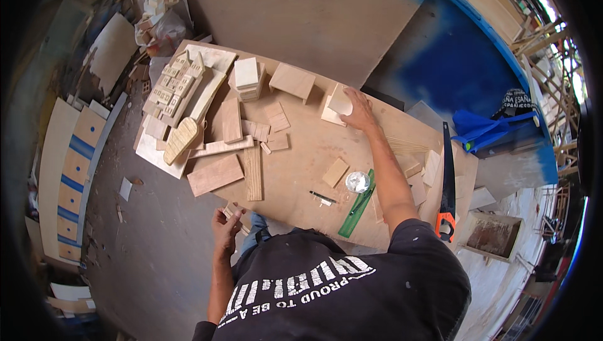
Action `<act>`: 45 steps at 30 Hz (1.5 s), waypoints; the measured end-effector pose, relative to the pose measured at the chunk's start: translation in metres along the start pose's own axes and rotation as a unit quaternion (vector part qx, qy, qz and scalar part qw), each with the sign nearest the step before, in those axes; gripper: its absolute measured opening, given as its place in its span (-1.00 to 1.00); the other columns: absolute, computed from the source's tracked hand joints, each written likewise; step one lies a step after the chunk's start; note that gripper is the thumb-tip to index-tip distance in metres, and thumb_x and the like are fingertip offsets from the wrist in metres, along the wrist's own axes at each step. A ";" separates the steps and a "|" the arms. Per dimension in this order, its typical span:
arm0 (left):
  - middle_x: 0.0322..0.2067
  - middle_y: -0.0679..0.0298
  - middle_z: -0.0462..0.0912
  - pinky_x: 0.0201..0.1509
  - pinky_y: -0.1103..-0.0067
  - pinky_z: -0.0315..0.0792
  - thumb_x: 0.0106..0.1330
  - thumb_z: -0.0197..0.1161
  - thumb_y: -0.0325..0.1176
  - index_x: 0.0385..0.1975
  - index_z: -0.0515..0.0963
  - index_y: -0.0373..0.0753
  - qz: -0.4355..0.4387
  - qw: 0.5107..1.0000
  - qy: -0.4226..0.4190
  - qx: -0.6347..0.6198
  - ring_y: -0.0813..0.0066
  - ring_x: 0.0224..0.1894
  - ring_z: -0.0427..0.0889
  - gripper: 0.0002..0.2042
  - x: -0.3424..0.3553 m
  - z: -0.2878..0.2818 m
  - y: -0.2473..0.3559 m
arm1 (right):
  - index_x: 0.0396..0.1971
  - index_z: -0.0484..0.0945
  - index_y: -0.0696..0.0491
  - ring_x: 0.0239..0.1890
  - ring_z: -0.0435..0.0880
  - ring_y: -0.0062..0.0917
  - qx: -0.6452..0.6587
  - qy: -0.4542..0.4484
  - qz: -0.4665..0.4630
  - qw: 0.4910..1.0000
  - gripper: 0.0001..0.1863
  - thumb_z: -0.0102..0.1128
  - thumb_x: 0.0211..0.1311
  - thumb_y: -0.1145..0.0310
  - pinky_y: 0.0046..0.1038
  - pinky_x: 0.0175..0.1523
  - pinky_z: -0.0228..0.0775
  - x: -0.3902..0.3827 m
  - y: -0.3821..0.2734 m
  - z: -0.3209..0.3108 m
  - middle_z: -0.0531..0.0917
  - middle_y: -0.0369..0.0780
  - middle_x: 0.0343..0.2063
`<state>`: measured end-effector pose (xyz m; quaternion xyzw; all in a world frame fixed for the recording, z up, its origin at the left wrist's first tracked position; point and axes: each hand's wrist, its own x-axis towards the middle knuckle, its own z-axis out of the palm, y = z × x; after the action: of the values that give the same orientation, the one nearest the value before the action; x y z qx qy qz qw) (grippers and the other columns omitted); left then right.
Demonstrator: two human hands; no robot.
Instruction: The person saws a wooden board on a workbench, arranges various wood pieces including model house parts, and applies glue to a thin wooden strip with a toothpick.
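My right arm stretches across the tabletop [295, 181] to its far edge. There my right hand [360, 112] is closed on a small pale wooden block [340, 100], which rests on another flat light piece. Near the front edge, my left hand [225, 227] grips a small wooden piece [233, 210] between thumb and fingers, just off the table. A wooden model building [176, 86] stands on a white board at the far left. Next to it are a rounded wooden piece [182, 140], a stack of blocks [249, 74] and a small bench-like wooden piece [293, 82].
Several loose boards [215, 174] lie left of centre. A green ruler [356, 210], a cup of white stuff [357, 182] and a dark pen [322, 196] lie nearer me. A handsaw [447, 184] with an orange handle lies at the right edge, near blue cloth [483, 130].
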<state>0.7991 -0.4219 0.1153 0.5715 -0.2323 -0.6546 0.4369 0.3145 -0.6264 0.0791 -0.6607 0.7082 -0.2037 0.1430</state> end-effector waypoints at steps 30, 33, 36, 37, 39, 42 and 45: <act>-0.02 0.22 0.60 -0.17 0.52 0.60 0.19 0.45 -0.48 -0.29 0.35 -0.18 0.043 0.998 0.019 0.029 0.49 -0.14 0.64 -0.68 -0.029 0.044 -0.003 | 0.29 0.38 -0.04 0.25 0.41 -0.25 -0.111 -0.032 -0.044 0.992 -0.12 0.42 -0.12 0.00 -0.14 0.28 0.10 -0.009 0.000 0.019 0.47 -0.12 0.16; -0.02 0.23 0.59 -0.15 0.51 0.60 0.18 0.46 -0.47 -0.28 0.35 -0.18 0.032 0.998 0.017 0.045 0.49 -0.12 0.63 -0.67 -0.033 0.043 -0.005 | 0.30 0.38 -0.01 0.24 0.40 -0.22 -0.112 -0.055 -0.032 0.992 -0.08 0.43 -0.14 -0.04 -0.15 0.30 0.09 -0.008 -0.004 0.022 0.47 -0.08 0.17; -0.02 0.23 0.60 -0.13 0.50 0.60 0.18 0.47 -0.47 -0.27 0.35 -0.18 0.043 0.998 0.014 0.043 0.49 -0.10 0.63 -0.67 -0.036 0.042 -0.006 | 0.29 0.38 0.01 0.22 0.41 -0.22 -0.123 -0.070 -0.026 0.990 -0.07 0.44 -0.17 -0.03 -0.16 0.29 0.09 -0.005 -0.009 0.022 0.47 -0.07 0.15; -0.02 0.22 0.59 -0.12 0.50 0.60 0.18 0.47 -0.47 -0.27 0.35 -0.18 0.040 0.998 0.016 0.045 0.48 -0.10 0.63 -0.67 -0.037 0.042 -0.006 | 0.29 0.38 0.01 0.22 0.41 -0.22 -0.123 -0.069 -0.029 0.990 -0.07 0.44 -0.17 -0.03 -0.16 0.29 0.09 -0.004 -0.007 0.024 0.47 -0.07 0.15; -0.02 0.22 0.59 -0.11 0.50 0.59 0.18 0.47 -0.47 -0.28 0.36 -0.18 0.038 0.998 0.018 0.046 0.47 -0.09 0.63 -0.67 -0.038 0.042 -0.006 | 0.33 0.35 -0.02 0.23 0.41 -0.22 -0.139 -0.038 -0.045 0.989 0.01 0.47 -0.24 -0.07 -0.15 0.27 0.11 -0.006 -0.003 0.025 0.46 -0.07 0.17; -0.01 0.22 0.59 -0.09 0.50 0.59 0.17 0.47 -0.47 -0.28 0.35 -0.18 0.051 0.998 0.027 0.023 0.46 -0.08 0.63 -0.66 -0.040 0.035 -0.011 | 0.40 0.24 -0.08 0.35 0.31 -0.22 -0.191 -0.125 -0.017 0.973 0.11 0.53 -0.29 -0.01 -0.02 0.35 0.09 -0.007 -0.020 0.009 0.37 -0.07 0.30; 0.00 0.22 0.58 -0.09 0.51 0.57 0.17 0.48 -0.48 -0.28 0.35 -0.17 0.057 0.997 0.047 0.013 0.48 -0.09 0.62 -0.66 -0.043 0.023 -0.017 | 0.46 0.10 -0.17 0.45 0.16 -0.24 -0.226 -0.181 -0.087 0.953 0.14 0.55 -0.22 0.16 0.12 0.43 0.02 -0.008 -0.025 -0.017 0.20 -0.17 0.44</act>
<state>0.7701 -0.3819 0.1306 0.5931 -0.2524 -0.5981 0.4762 0.3291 -0.6182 0.1060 -0.7607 0.6376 0.0731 0.0975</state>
